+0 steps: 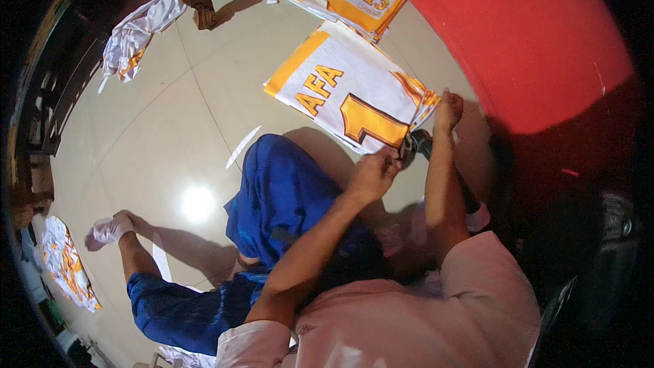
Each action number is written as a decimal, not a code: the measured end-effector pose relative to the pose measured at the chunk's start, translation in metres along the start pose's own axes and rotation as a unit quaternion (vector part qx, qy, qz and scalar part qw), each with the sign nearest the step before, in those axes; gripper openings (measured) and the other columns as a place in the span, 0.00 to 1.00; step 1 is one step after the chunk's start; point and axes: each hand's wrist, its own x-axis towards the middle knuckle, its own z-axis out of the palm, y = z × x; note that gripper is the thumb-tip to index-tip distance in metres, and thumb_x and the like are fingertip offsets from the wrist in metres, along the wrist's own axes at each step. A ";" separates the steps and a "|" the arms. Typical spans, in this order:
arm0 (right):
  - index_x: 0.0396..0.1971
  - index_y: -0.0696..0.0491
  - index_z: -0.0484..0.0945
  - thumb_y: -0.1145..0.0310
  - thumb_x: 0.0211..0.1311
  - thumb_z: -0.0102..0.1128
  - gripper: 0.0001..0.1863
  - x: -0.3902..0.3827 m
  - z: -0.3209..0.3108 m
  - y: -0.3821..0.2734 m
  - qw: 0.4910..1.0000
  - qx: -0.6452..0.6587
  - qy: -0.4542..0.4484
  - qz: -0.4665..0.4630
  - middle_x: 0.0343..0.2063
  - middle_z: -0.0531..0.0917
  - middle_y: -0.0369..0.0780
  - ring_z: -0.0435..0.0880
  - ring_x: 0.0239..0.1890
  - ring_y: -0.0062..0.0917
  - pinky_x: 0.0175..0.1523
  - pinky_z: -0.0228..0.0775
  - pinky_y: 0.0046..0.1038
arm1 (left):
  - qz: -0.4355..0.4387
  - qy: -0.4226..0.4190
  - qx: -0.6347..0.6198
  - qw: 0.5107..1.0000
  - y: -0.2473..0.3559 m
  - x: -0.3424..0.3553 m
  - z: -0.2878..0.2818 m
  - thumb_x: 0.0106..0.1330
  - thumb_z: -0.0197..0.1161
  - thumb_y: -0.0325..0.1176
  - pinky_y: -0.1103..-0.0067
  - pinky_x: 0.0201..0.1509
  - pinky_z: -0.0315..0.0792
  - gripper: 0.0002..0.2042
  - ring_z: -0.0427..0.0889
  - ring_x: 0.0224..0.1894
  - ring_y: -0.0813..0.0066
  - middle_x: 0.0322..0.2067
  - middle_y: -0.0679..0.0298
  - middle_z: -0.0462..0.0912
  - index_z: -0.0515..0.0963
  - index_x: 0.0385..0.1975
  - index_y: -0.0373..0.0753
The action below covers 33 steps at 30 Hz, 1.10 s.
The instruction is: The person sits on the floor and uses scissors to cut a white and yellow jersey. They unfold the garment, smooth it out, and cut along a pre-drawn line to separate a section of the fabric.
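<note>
A stack of white jersey pieces (320, 61) with yellow borders and large printed lettering lies flat on the floor before me. My left hand (376, 172) is closed at the stack's lower corner, pinching its edge. My right hand (447, 109) is curled beside the stack's right corner, apparently gripping the fabric edge. A black tool (422, 143) sits between my hands against the stack; what kind it is I cannot make out. Just above lies another pile of similar printed pieces (351, 0).
I sit on the tiled floor (157, 150), my blue-clad left knee below the stack. A red surface (518, 41) borders the right. Rumpled white fabric (139, 34) lies upper left, another printed heap (65, 259) lower left. Dark wooden furniture (201, 3) stands along the upper left.
</note>
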 end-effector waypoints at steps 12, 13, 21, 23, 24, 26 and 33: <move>0.32 0.60 0.75 0.69 0.56 0.69 0.13 -0.190 -0.080 0.010 0.979 -0.037 -0.134 -0.147 0.26 0.80 0.41 0.79 0.30 0.26 0.39 0.72 0.29 | 0.523 -0.034 -0.380 0.762 0.187 -0.217 -0.153 0.70 0.56 0.38 0.75 0.46 0.75 0.15 0.84 0.40 0.68 0.39 0.54 0.85 0.79 0.40 0.30; 0.34 0.60 0.75 0.65 0.53 0.70 0.17 -0.189 -0.085 0.015 0.978 -0.069 -0.147 -0.133 0.29 0.82 0.45 0.83 0.34 0.31 0.42 0.74 0.30 | 0.524 -0.049 -0.391 0.755 0.188 -0.226 -0.153 0.70 0.55 0.39 0.75 0.46 0.75 0.15 0.84 0.40 0.67 0.39 0.54 0.85 0.79 0.40 0.30; 0.40 0.61 0.78 0.60 0.54 0.69 0.21 -0.146 -0.057 0.022 0.945 -0.144 -0.266 0.124 0.29 0.83 0.42 0.81 0.25 0.30 0.30 0.72 0.30 | 0.563 -0.082 -0.427 0.703 0.189 -0.294 -0.144 0.71 0.51 0.42 0.74 0.50 0.73 0.19 0.83 0.44 0.66 0.42 0.53 0.84 0.78 0.43 0.29; 0.42 0.61 0.78 0.59 0.58 0.66 0.21 -0.126 -0.066 0.027 0.942 -0.089 -0.265 0.187 0.30 0.83 0.42 0.82 0.25 0.29 0.26 0.71 0.29 | 0.577 -0.090 -0.434 0.686 0.190 -0.305 -0.140 0.71 0.50 0.42 0.73 0.51 0.73 0.19 0.82 0.44 0.65 0.42 0.53 0.83 0.78 0.44 0.29; 0.43 0.60 0.78 0.59 0.60 0.65 0.20 -0.105 -0.077 0.033 0.951 -0.046 -0.226 0.206 0.31 0.83 0.43 0.83 0.26 0.28 0.25 0.70 0.28 | 0.586 -0.097 -0.445 0.670 0.188 -0.307 -0.137 0.72 0.50 0.43 0.73 0.51 0.73 0.20 0.82 0.45 0.65 0.42 0.53 0.83 0.78 0.44 0.29; 0.47 0.60 0.75 0.61 0.65 0.57 0.19 -0.110 -0.069 0.019 0.957 0.030 -0.203 0.204 0.34 0.83 0.45 0.84 0.30 0.31 0.28 0.74 0.27 | 0.592 -0.096 -0.431 0.674 0.193 -0.316 -0.132 0.72 0.49 0.44 0.73 0.52 0.72 0.21 0.82 0.46 0.64 0.43 0.53 0.83 0.78 0.45 0.29; 0.57 0.59 0.66 0.63 0.74 0.42 0.19 -0.105 -0.121 -0.062 0.893 0.350 -0.053 0.277 0.46 0.81 0.52 0.86 0.40 0.40 0.34 0.80 0.27 | 0.598 -0.082 -0.409 0.685 0.200 -0.314 -0.129 0.73 0.45 0.46 0.71 0.55 0.71 0.24 0.81 0.48 0.63 0.45 0.52 0.82 0.77 0.47 0.29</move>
